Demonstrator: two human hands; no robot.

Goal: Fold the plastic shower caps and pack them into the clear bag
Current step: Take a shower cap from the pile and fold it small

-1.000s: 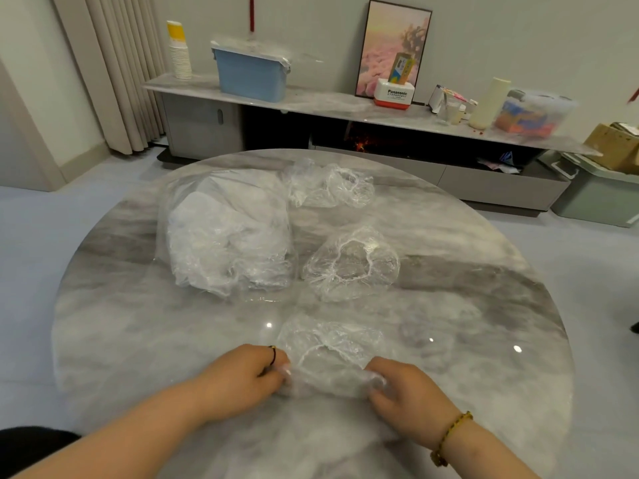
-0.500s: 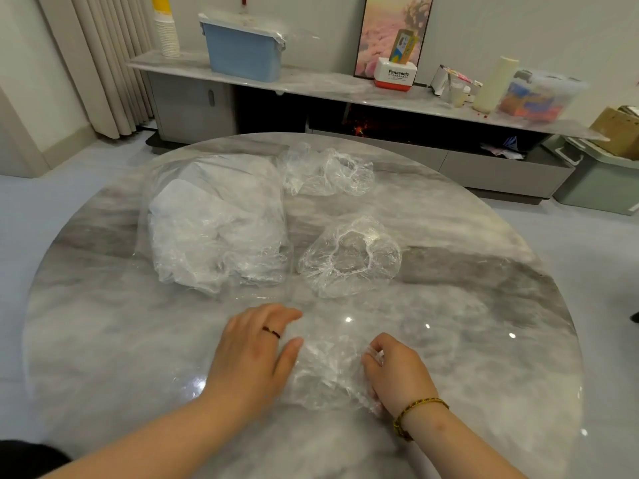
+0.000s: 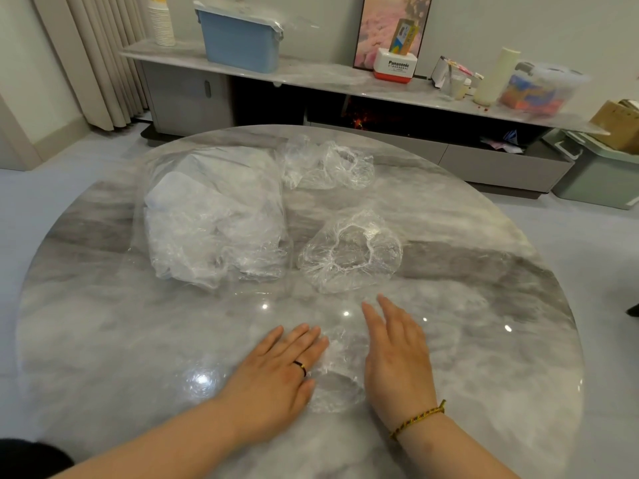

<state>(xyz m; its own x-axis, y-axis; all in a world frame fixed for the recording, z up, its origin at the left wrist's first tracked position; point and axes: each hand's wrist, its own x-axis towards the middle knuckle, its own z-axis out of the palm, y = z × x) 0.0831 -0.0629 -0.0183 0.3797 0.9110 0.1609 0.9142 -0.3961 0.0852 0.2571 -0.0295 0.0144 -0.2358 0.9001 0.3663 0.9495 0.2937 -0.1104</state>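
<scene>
- Changed since a moment ago: right hand (image 3: 397, 361) no longer curled at the edge of the cap, now stretched out straight and pointing up the frame.
- Flat as before: left hand (image 3: 276, 371), fingers straight and close together, pressing down on the left side of the near shower cap (image 3: 340, 371).
- Open too, and holding nothing: fingers of the right hand, lying along the right side of that same cap.
- Squashed flat on the round grey desk (image 3: 103, 340): near shower cap, low in the middle of the frame, between the two hands.
- Puffed up in the middle of the frame, stretchy ring on top: second shower cap (image 3: 349, 252), apart from both hands.
- Higher up, crumpled, near the far edge of the desk: third shower cap (image 3: 328, 164).
- Left of the middle, lying on the desk: clear bag (image 3: 214, 219), full of crinkly see-through plastic, just beside the second and third caps.
- Thin dark ring (image 3: 300, 367) on the left hand, woven bracelet (image 3: 418, 418) on the right wrist.
- Along the top of the frame: long shelf (image 3: 311, 72) with a blue box (image 3: 240, 43) and a stack of paper cups (image 3: 160, 24).
</scene>
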